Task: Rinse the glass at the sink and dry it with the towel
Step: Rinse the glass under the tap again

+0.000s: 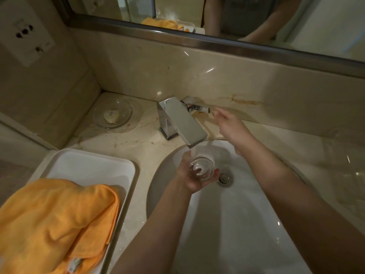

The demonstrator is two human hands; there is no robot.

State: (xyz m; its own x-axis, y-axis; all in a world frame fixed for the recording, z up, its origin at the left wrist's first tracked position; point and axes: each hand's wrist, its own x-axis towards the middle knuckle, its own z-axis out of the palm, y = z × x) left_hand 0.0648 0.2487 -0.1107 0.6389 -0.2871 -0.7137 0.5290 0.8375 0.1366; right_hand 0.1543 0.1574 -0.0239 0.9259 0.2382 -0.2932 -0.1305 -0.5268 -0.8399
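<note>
Head view: fingers (216, 172) of the left hand (189, 175) wrap around a clear glass (201, 168), gripping it from the left and below, thumb on the near side. Its long axis stands roughly upright, mouth tilted slightly toward the camera, so the interior is seen from above; a thin stream of water (191, 153) falls from the faucet spout (182, 123) onto the rim's far left edge. Glass and hand hang over the white sink (227, 224), just left of the drain (224, 177). How much water the glass contains cannot be told. The right hand (230, 125) is released, fingers loosely spread and apart from the chrome lever (197, 107), just beside its tip; its forearm crosses the basin's right side. On the marble tabletop (138, 139), left of the sink, a white tray (88, 165) holds a crumpled orange towel (57, 220). Behind it, a clear dish (112, 113) holds a pale lump of soap.
</note>
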